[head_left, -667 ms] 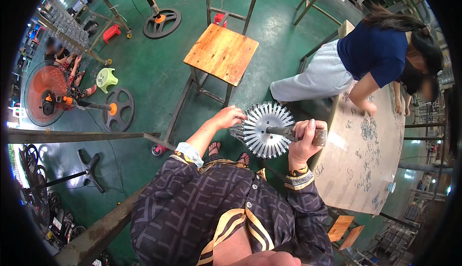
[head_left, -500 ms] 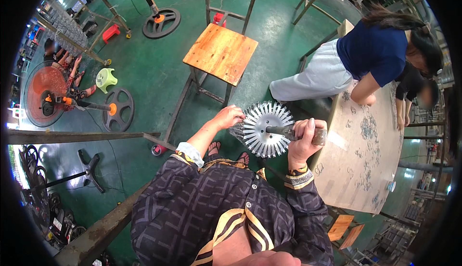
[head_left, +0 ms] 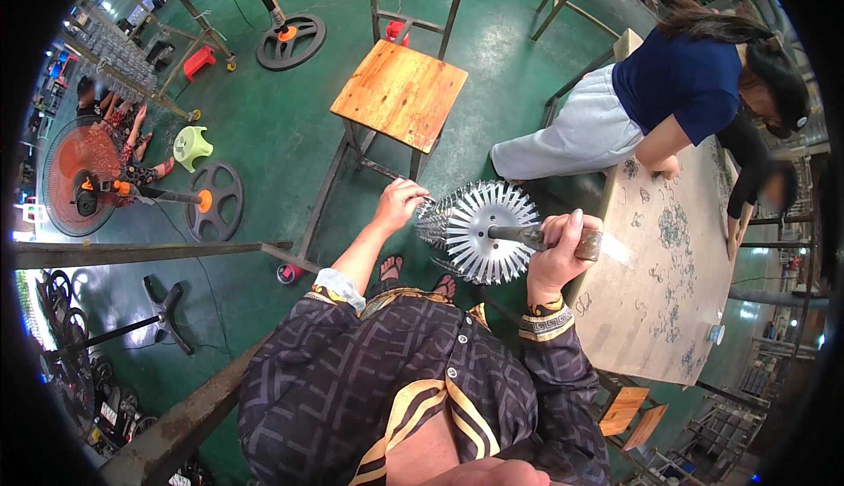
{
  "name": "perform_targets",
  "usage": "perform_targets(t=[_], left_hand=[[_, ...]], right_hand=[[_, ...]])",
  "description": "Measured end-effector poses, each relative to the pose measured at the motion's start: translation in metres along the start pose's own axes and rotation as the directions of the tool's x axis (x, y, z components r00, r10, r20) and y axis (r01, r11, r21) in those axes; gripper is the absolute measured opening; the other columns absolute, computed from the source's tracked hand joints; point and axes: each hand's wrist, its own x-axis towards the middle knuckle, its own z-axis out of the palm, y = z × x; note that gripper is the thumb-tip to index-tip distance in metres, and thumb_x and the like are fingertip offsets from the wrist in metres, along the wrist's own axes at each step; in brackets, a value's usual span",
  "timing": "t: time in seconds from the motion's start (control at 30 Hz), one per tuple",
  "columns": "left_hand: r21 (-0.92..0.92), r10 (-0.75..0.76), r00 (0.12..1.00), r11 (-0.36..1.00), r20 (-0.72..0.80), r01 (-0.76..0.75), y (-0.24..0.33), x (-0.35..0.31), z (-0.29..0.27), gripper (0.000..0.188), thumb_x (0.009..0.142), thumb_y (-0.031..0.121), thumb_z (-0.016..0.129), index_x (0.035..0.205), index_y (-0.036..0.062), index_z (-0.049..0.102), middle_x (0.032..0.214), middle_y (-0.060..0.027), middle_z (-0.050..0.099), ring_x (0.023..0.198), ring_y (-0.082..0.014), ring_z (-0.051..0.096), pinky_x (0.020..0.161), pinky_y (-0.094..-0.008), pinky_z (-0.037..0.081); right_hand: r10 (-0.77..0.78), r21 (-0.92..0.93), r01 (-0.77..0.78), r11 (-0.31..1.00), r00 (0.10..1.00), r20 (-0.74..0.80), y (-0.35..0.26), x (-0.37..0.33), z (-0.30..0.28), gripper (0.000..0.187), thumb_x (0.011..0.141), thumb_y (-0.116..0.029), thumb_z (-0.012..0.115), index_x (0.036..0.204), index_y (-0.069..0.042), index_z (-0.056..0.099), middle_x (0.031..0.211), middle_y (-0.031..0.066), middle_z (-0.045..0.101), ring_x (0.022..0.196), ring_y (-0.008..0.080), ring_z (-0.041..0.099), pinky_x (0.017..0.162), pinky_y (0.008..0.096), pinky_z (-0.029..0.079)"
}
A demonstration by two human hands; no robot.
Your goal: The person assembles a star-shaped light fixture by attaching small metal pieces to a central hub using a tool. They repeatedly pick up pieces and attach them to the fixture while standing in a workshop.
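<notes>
My right hand (head_left: 563, 253) is wrapped round the thick, worn end of a dark rod (head_left: 523, 236). The rod runs into the centre of a round silver disc (head_left: 488, 220) with slots all around its rim, held upright in front of my waist. Thin metal pieces (head_left: 433, 220) crowd behind the disc and stick out at its left side. My left hand (head_left: 401, 205) is at that left edge, its thumb and fingers pinched together by the outermost pieces. What sits between those fingertips is too small to make out.
A wooden-topped stool (head_left: 400, 95) stands ahead. To the right, two people lean over a pale table (head_left: 646, 284) strewn with small dark metal pieces. Floor fans (head_left: 83, 178) and a green stool (head_left: 192, 145) are at left. A metal bar (head_left: 189, 398) crosses the lower left.
My left hand has moved left, away from the disc's face. The disc has turned slightly, showing more metal pieces behind it. My right hand keeps its hold on the rod.
</notes>
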Motion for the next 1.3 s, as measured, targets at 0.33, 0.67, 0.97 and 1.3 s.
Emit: perform_targets(t=[0.33, 0.67, 0.97, 1.3], left_hand=[[0.124, 0.021, 0.997, 0.992, -0.068, -0.012, 0.024, -0.019, -0.022, 0.01, 0.071, 0.006, 0.068, 0.082, 0.0072, 0.068, 0.082, -0.0042, 0.065, 0.081, -0.0234, 0.058, 0.076, -0.0345, 0.045], [0.121, 0.008, 1.0, 0.993, 0.004, -0.008, 0.031, -0.041, -0.009, 0.011, 0.072, 0.007, 0.068, 0.083, 0.0089, 0.068, 0.082, -0.0026, 0.064, 0.082, -0.0224, 0.057, 0.077, -0.0347, 0.044], [0.102, 0.027, 0.992, 0.994, 0.121, -0.04, 0.037, -0.058, 0.014, 0.012, 0.074, 0.012, 0.067, 0.085, 0.0097, 0.069, 0.085, -0.0003, 0.064, 0.085, -0.0199, 0.056, 0.077, -0.033, 0.041], [0.079, 0.122, 0.972, 0.987, 0.2, -0.14, 0.049, -0.068, 0.033, 0.012, 0.072, 0.014, 0.069, 0.084, 0.0143, 0.069, 0.082, 0.0027, 0.063, 0.082, -0.017, 0.056, 0.076, -0.0326, 0.037]], right_hand=[[0.01, -0.065, -0.018, 0.998, 0.994, -0.112, -0.003, 0.006, 0.004, 0.02, 0.091, -0.006, 0.052, 0.073, -0.006, 0.042, 0.052, -0.0015, 0.038, 0.044, 0.0062, 0.033, 0.044, 0.0234, 0.032], [-0.005, -0.111, -0.014, 0.994, 0.985, -0.173, 0.004, 0.013, 0.007, 0.019, 0.089, -0.009, 0.057, 0.074, -0.005, 0.046, 0.054, -0.0011, 0.044, 0.046, 0.0054, 0.039, 0.043, 0.0215, 0.033], [-0.016, -0.113, -0.009, 0.994, 0.976, -0.215, 0.008, 0.016, 0.011, 0.019, 0.089, -0.009, 0.059, 0.075, -0.004, 0.047, 0.057, -0.0007, 0.046, 0.047, 0.0053, 0.041, 0.042, 0.0211, 0.033], [-0.029, -0.138, 0.0, 0.99, 0.978, -0.208, 0.01, 0.017, 0.017, 0.021, 0.089, -0.009, 0.06, 0.074, -0.004, 0.047, 0.058, -0.0004, 0.046, 0.047, 0.0055, 0.042, 0.042, 0.0212, 0.033]])
